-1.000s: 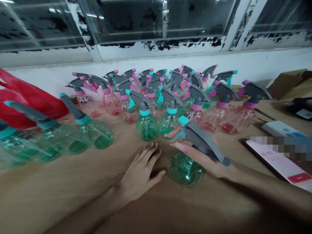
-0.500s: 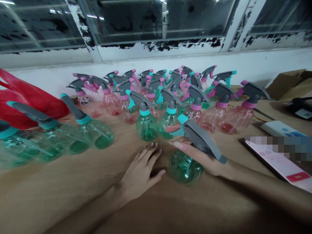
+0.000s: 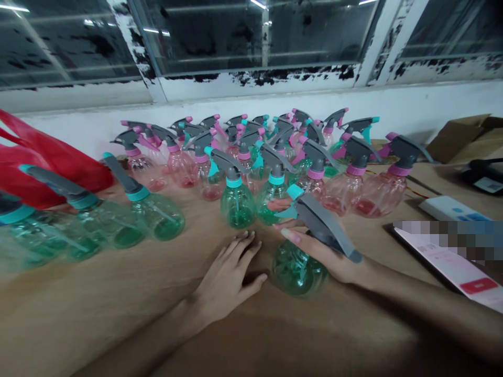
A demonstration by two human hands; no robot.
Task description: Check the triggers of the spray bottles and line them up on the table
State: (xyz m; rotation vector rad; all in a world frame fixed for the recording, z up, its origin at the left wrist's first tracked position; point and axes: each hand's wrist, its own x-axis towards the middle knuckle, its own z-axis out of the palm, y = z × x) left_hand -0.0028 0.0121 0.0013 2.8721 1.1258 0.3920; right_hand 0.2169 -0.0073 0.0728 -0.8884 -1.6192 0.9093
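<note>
My right hand point(image 3: 320, 251) is wrapped round the neck of a green spray bottle point(image 3: 298, 275) with a grey head and a turquoise nozzle and trigger. The bottle stands upright, its collar hidden behind the fingers. Flat on the brown table point(image 3: 165, 303), just left of that bottle, lies my left hand point(image 3: 231, 277), fingers stretched and nothing in it. Beyond the fingertips stand a green spray bottle point(image 3: 238, 205) and, partly behind my right hand, another green spray bottle point(image 3: 269, 196).
Pink spray bottles point(image 3: 379, 193) and green ones crowd the back by the wall. Several green spray bottles point(image 3: 157, 214) stand at left, before a red bag point(image 3: 51, 167). At right are a phone point(image 3: 444, 256), a white box point(image 3: 451, 207) and a brown paper bag point(image 3: 459, 139).
The view has shifted very slightly. Both hands and the held spray bottle stay in nearly the same place.
</note>
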